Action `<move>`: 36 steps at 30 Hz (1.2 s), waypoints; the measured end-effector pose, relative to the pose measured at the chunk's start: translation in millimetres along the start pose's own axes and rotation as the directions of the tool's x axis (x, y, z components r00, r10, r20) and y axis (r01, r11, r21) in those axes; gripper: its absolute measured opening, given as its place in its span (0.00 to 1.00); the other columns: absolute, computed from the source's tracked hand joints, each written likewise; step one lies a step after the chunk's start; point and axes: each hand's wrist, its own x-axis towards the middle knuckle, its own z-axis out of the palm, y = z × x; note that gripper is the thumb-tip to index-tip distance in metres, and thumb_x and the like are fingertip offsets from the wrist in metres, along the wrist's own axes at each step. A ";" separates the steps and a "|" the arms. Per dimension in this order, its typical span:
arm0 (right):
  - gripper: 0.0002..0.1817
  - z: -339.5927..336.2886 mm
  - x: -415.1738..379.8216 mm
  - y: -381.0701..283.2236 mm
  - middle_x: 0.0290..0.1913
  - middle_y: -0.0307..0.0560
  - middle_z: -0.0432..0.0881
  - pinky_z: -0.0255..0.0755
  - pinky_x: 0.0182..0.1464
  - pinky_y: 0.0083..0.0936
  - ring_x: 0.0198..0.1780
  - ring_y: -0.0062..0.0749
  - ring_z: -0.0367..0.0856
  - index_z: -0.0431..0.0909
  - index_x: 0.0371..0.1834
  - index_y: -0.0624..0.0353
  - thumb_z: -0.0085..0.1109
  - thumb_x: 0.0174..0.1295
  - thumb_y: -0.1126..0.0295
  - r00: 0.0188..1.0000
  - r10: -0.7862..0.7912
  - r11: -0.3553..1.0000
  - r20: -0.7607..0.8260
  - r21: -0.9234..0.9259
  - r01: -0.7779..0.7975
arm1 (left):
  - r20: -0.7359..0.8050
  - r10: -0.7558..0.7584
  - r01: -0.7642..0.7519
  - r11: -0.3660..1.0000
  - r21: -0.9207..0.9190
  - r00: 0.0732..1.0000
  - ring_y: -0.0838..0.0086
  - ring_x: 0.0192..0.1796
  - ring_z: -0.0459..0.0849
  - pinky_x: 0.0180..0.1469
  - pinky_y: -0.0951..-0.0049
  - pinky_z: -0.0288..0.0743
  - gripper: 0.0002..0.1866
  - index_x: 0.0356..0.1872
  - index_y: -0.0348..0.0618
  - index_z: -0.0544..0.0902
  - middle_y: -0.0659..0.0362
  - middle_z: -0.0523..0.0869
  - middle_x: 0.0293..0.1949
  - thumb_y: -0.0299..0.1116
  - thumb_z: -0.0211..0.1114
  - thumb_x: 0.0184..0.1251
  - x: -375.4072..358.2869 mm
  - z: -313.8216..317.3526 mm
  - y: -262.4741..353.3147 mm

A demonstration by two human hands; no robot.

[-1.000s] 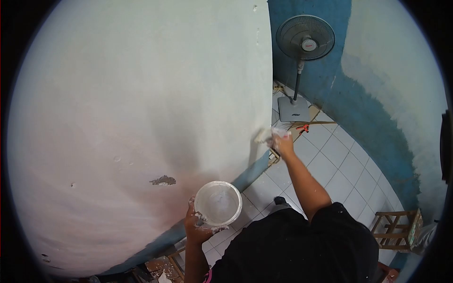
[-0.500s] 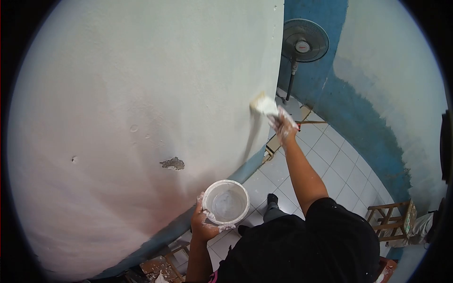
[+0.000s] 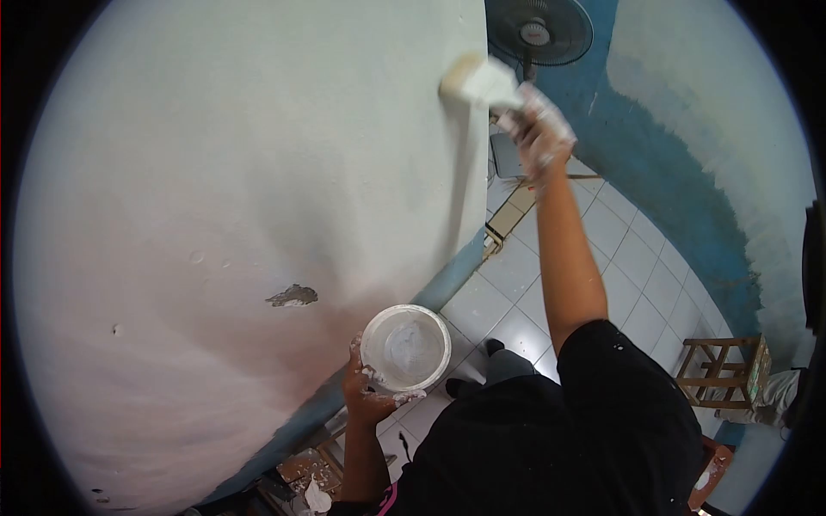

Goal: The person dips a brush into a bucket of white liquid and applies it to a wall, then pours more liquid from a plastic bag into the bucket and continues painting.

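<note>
Gripped in my right hand [image 3: 540,129] is a wide paintbrush [image 3: 486,83], its white body smeared by motion. Its bristles lie at the wall [image 3: 344,129] near the vertical edge. White paint coats the fingers of this hand. My left hand [image 3: 370,391], also spotted with white, is wrapped round the side and underside of a round white bucket [image 3: 404,348]. A whitish layer shows on the bucket's bottom. Below and left of the brush, the wall has a chipped grey patch [image 3: 292,297] and a pinkish, thinly covered lower area.
A standing fan [image 3: 535,34] is behind the wall's edge, before a partly blue wall [image 3: 662,155]. A wooden stool [image 3: 723,374] stands on the right, over white floor tiles [image 3: 516,275]. At lower left is a paint-spotted wooden piece [image 3: 305,469].
My right hand has moved up along the wall edge with the paintbrush. The camera view has shifted slightly; the left hand still holds the bucket.
</note>
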 end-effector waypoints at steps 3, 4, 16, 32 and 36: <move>0.18 -83.7 -64.5 99.2 0.48 0.52 0.79 0.79 0.43 0.27 0.44 0.39 0.81 0.71 0.53 0.66 0.54 0.63 0.67 0.945 0.250 0.961 -0.209 0.170 -0.217 | 0.086 -0.030 0.020 0.993 0.118 0.996 0.55 0.61 0.71 0.63 0.58 0.63 0.58 0.58 0.23 0.65 0.39 0.70 0.60 0.52 0.82 0.25 4.7 8.8 -4.8; 0.18 -118.8 -88.7 130.2 0.48 0.52 0.79 0.80 0.43 0.29 0.42 0.39 0.82 0.72 0.53 0.66 0.53 0.64 0.66 0.897 0.285 0.958 -0.337 0.069 -0.279 | 0.082 -0.039 0.026 0.988 0.153 0.996 0.55 0.61 0.71 0.63 0.58 0.64 0.59 0.59 0.22 0.64 0.40 0.70 0.59 0.52 0.82 0.26 8.8 11.9 -1.6; 0.16 -125.7 -21.0 67.7 0.48 0.55 0.78 0.83 0.38 0.35 0.41 0.45 0.83 0.71 0.51 0.67 0.57 0.61 0.73 0.885 0.359 0.932 -0.296 0.162 -0.324 | 0.093 -0.356 0.323 0.911 0.255 0.930 0.56 0.61 0.71 0.65 0.60 0.60 0.51 0.55 0.24 0.71 0.42 0.72 0.59 0.51 0.82 0.29 69.5 59.5 11.7; 0.17 -212.2 -53.8 133.4 0.49 0.53 0.78 0.82 0.36 0.32 0.44 0.43 0.83 0.69 0.54 0.69 0.53 0.62 0.77 0.821 0.473 0.870 -0.321 0.321 -0.375 | 0.168 -0.304 0.239 0.916 0.323 0.938 0.61 0.59 0.74 0.62 0.64 0.65 0.52 0.57 0.23 0.68 0.43 0.72 0.58 0.47 0.82 0.31 92.8 84.3 -2.2; 0.19 -241.1 -104.3 182.5 0.48 0.54 0.78 0.81 0.35 0.25 0.38 0.43 0.84 0.67 0.56 0.69 0.53 0.63 0.74 0.658 0.610 0.792 -0.440 0.330 -0.514 | 0.110 -0.353 0.324 0.920 0.220 0.929 0.56 0.55 0.78 0.63 0.60 0.63 0.38 0.44 0.27 0.79 0.41 0.76 0.54 0.46 0.82 0.32 106.1 98.7 8.8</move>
